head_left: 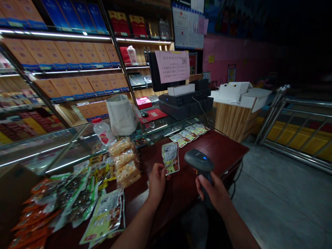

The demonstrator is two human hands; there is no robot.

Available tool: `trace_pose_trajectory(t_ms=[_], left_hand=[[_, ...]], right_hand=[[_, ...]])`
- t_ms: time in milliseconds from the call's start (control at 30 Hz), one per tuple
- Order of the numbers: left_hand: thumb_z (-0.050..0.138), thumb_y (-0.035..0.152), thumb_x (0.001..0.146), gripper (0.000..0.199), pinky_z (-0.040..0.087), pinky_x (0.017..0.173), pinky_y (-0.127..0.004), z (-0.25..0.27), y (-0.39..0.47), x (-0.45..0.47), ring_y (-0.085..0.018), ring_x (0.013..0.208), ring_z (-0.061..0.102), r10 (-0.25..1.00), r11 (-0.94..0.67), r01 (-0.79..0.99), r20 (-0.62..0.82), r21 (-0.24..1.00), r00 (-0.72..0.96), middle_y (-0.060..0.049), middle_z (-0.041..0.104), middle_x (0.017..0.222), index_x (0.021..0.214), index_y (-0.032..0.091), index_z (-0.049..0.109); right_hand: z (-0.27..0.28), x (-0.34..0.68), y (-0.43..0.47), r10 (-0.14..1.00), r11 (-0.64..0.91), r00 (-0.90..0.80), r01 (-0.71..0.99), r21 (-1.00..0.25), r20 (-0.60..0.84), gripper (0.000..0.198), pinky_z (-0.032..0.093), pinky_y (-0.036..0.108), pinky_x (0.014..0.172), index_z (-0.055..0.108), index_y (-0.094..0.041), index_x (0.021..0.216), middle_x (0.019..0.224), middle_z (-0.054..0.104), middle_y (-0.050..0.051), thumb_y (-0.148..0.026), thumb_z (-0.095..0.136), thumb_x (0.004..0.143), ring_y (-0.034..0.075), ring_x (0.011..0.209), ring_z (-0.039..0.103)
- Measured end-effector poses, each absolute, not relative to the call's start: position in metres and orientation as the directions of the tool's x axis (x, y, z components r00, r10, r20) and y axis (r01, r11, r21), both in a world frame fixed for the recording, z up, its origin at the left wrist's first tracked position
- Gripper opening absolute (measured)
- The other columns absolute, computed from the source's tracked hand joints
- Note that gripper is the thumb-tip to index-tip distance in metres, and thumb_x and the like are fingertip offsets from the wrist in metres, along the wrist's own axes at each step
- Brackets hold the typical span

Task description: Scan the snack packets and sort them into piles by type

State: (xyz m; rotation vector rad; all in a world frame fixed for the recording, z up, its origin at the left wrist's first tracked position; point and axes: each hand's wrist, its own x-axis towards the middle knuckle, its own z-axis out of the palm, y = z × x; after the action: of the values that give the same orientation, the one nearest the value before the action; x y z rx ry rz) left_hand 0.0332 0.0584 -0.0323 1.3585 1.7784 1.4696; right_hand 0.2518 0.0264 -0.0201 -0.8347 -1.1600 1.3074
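Observation:
My left hand pinches the lower corner of a small green-and-white snack packet, holding it up over the dark red table. Its printed side with a pale label faces me. My right hand wraps round the handle of a black barcode scanner, which shows a blue light on top. The scanner's head points left, towards the packet, with a gap between them. Behind the packet, several similar packets lie in an overlapping row. More packets of that look are stacked left of my left forearm.
Wrapped bread-like snacks, green-edged bags and orange packets crowd the left side. A bottle with a red cap and a white bag stand on the glass counter. Beyond are a monitor and a metal railing.

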Motion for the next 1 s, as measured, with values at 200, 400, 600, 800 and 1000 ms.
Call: trace_pose_trajectory(t_ms=[200,400,600,800,1000], left_hand=[[0.057,0.036,0.082,0.012,0.051,0.051,-0.028,-0.031,0.056,0.038,-0.02,0.052,0.068,0.895,-0.068,0.411,0.237,0.909,-0.376,0.001,0.068,0.066,0.085,0.025,0.051],[0.057,0.034,0.084,0.01,0.051,0.053,-0.028,-0.032,0.056,0.036,-0.019,0.052,0.068,0.889,-0.073,0.44,0.259,0.895,-0.378,0.001,0.069,0.067,0.084,0.025,0.052],[0.059,0.039,0.084,0.015,0.051,0.054,-0.03,-0.033,0.057,0.036,-0.021,0.053,0.069,0.886,-0.079,0.449,0.269,0.89,-0.378,0.0,0.069,0.068,0.084,0.025,0.052],[0.057,0.041,0.085,0.016,0.051,0.057,-0.03,-0.028,0.054,0.038,-0.021,0.053,0.068,0.88,-0.09,0.499,0.303,0.862,-0.366,0.001,0.068,0.067,0.083,0.025,0.052],[0.056,0.038,0.086,0.013,0.051,0.057,-0.03,-0.026,0.051,0.039,-0.02,0.054,0.067,0.87,-0.115,0.537,0.346,0.835,-0.352,0.001,0.066,0.067,0.082,0.026,0.051]], right_hand=[[-0.008,0.252,0.011,0.956,0.211,-0.185,-0.113,-0.971,0.229,0.039,0.037,0.023,0.047,0.058,-0.021,0.075,0.05,0.053,-0.006,-0.056,0.063,0.091,0.01,0.042,0.046],[-0.002,0.25,0.007,0.967,0.184,-0.165,-0.084,-0.979,0.196,0.043,0.038,0.024,0.046,0.057,-0.022,0.071,0.047,0.051,-0.006,-0.061,0.062,0.089,0.011,0.041,0.047],[-0.003,0.252,0.006,0.963,0.205,-0.166,-0.057,-0.977,0.212,0.041,0.038,0.024,0.046,0.056,-0.023,0.072,0.048,0.052,-0.007,-0.058,0.061,0.091,0.011,0.041,0.048],[-0.003,0.254,0.004,0.955,0.249,-0.161,-0.011,-0.968,0.248,0.036,0.041,0.024,0.049,0.056,-0.023,0.074,0.048,0.053,-0.007,-0.052,0.058,0.094,0.011,0.041,0.05],[-0.004,0.255,0.001,0.953,0.273,-0.146,0.027,-0.962,0.266,0.035,0.042,0.024,0.049,0.056,-0.023,0.075,0.047,0.052,-0.006,-0.052,0.058,0.094,0.012,0.04,0.051]])
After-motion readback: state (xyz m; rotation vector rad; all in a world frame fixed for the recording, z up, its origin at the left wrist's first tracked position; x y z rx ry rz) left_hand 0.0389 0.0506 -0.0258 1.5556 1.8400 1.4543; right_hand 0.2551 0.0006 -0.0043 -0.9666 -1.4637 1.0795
